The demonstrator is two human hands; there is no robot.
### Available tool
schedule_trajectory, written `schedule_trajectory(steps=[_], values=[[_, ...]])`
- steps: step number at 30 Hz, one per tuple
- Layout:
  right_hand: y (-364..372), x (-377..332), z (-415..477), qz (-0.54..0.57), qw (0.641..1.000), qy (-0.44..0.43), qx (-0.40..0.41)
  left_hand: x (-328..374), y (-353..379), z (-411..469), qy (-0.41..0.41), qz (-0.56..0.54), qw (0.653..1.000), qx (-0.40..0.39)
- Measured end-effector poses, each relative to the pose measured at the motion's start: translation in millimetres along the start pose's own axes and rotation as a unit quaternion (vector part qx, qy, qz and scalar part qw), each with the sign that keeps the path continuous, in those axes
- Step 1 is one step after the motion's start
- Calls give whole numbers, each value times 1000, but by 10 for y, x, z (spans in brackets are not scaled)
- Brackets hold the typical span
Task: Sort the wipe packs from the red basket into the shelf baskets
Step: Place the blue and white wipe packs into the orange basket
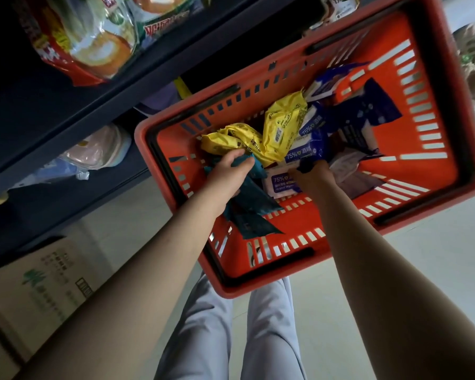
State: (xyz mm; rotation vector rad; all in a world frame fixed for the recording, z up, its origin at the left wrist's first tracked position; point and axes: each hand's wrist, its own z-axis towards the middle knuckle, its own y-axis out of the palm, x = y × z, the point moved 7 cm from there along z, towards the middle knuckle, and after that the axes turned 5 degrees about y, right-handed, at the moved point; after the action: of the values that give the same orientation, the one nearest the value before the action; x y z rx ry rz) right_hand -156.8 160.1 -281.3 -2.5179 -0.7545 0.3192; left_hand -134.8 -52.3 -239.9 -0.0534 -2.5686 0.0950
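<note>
1. Head view: left hand (228, 174) curls its fingers round teal packs (254, 212) inside the red basket (428, 176).
2. Right hand (313, 175) digs among blue packs (307, 149); its grip cannot be told.
3. Yellow packs (280, 127) lie there too; most sorting seems left.

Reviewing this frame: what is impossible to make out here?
1. Head view, right hand: its fingers are buried under the blue pack, so the grip is unclear.
2. Count of teal packs gripped by the left hand: they overlap and the hand covers them.
3. Shelf: dark, cut by the top edge; no shelf baskets identifiable.
4. Yellow packs: print crumpled, too small.
</note>
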Motion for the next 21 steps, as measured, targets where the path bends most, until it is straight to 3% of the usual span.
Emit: schedule_trajectory(steps=[6,10,13,21], values=[[-32,12,70,23,999,29,-5,-12,-62,73,-1,76,996,35],[48,62,71,-3,996,35,-85,-7,-140,51,11,116,991,69],[55,89,48,-58,996,11,-74,-6,-226,14,21,107,988,109],[143,-3,47,-18,995,-18,-97,-64,-276,-13,14,85,982,166]])
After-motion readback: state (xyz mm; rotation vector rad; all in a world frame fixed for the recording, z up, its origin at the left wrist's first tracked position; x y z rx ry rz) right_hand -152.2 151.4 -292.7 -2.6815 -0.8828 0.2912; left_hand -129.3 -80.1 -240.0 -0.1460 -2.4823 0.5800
